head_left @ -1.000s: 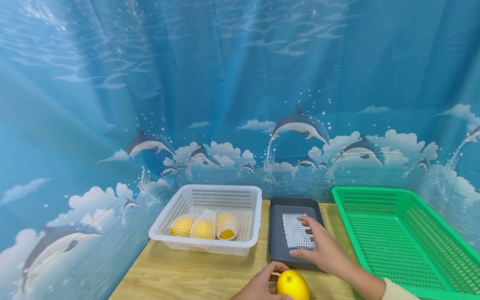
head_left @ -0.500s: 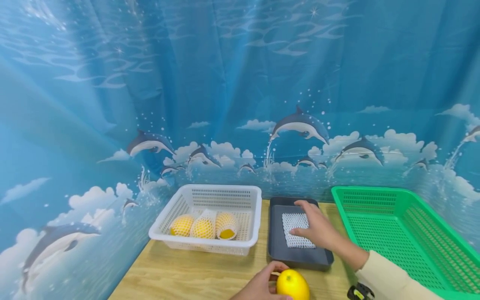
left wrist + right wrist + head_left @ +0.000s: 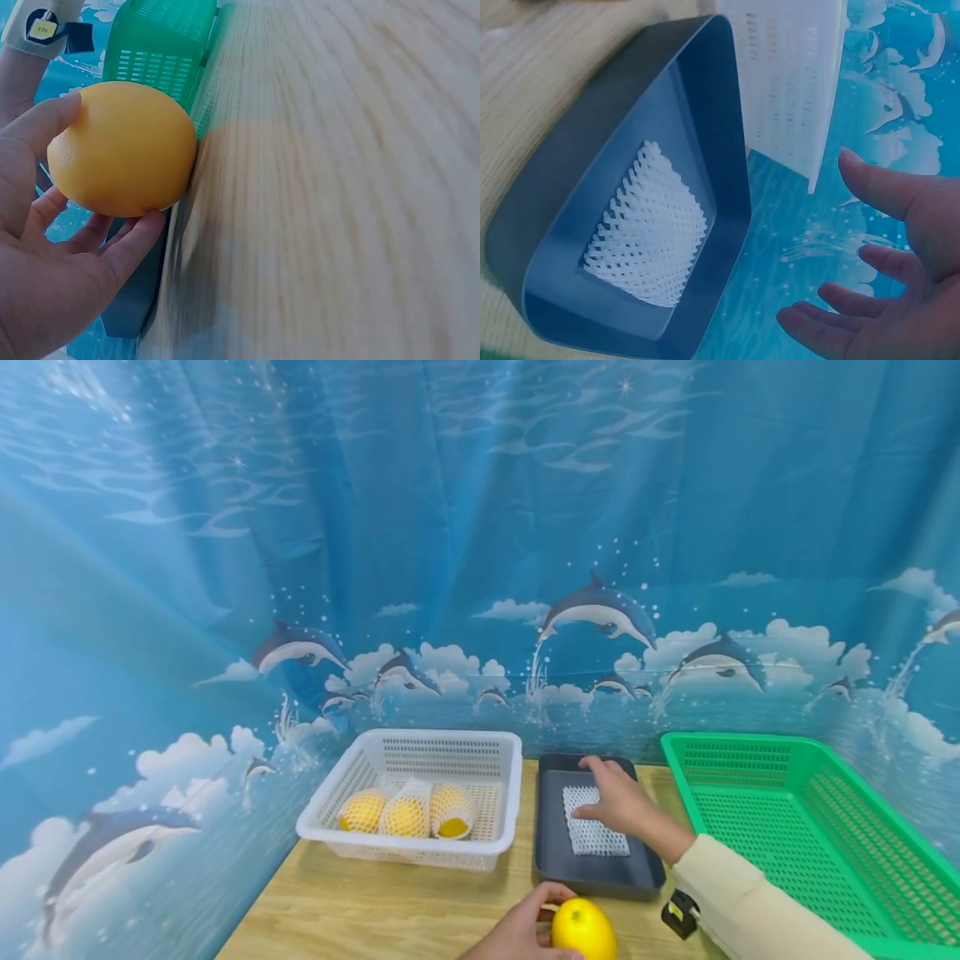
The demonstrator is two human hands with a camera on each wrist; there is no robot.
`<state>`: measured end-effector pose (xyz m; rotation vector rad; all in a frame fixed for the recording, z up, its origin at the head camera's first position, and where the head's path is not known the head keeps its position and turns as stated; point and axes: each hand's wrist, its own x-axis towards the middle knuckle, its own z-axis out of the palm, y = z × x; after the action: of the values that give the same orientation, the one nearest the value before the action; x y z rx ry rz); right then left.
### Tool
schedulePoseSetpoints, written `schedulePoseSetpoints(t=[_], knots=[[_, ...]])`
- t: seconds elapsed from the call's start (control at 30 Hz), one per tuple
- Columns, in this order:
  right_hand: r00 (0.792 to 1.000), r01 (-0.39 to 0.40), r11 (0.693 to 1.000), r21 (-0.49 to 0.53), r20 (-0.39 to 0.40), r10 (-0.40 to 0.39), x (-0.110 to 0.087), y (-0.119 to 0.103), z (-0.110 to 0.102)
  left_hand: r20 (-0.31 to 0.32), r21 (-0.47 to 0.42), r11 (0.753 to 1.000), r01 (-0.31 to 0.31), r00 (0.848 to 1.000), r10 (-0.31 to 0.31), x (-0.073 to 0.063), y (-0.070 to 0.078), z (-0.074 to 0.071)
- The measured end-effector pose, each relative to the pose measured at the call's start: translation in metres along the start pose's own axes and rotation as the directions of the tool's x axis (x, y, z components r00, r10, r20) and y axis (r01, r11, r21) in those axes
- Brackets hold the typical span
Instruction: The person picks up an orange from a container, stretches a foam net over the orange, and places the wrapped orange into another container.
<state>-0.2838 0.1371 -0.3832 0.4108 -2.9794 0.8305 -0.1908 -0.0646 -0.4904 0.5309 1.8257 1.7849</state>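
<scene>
My left hand (image 3: 516, 931) holds a smooth, round yellow fruit (image 3: 583, 930) at the front edge of the head view. In the left wrist view its thumb lies on top of the fruit (image 3: 124, 146) and the fingers curl beneath. My right hand (image 3: 624, 806) hovers over a dark grey tray (image 3: 551, 860), thumb and fingers spread around nothing. Flat in that tray lies a white foam fruit net (image 3: 592, 839), partly covered by the hand in the head view. From the right wrist, the whole net (image 3: 652, 232) shows, apart from the fingers.
To the left stands a white basket (image 3: 510, 827) with three yellow fruits (image 3: 407, 817) in foam nets. A green basket (image 3: 750, 843) sits at the right edge of the wooden table (image 3: 360, 902). Behind hangs a blue dolphin curtain (image 3: 450, 527).
My right hand has moved away from me and slightly left over the tray, bringing its sleeve and wrist camera into view. The left hand and the fruit have stayed put.
</scene>
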Motion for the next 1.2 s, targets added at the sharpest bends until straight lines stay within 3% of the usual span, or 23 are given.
schedulePoseSetpoints(t=[0.43,0.63,0.8,0.97,1.2], knots=[[0.987,-0.103,0.987,-0.122,0.108,0.117,0.020,0.017,0.017,0.003,0.009,1.000,-0.016,1.000,0.016,0.000,-0.001,-0.001],[0.964,-0.153,0.972,-0.179,0.188,0.187,0.025,0.022,0.022,-0.004,0.008,1.000,-0.008,1.000,0.008,0.000,-0.001,-0.001],[0.949,-0.128,0.955,-0.268,0.247,0.197,0.027,0.025,0.031,-0.003,-0.008,1.000,-0.009,1.000,0.008,0.000,0.000,-0.001],[0.952,-0.066,0.926,-0.371,0.256,0.170,0.026,0.026,0.042,0.007,-0.034,0.999,0.004,1.000,-0.003,0.000,0.000,-0.001],[0.961,-0.016,0.904,-0.428,0.245,0.132,0.026,0.026,0.048,0.026,-0.049,0.999,-0.014,1.000,0.015,0.001,-0.003,-0.002]])
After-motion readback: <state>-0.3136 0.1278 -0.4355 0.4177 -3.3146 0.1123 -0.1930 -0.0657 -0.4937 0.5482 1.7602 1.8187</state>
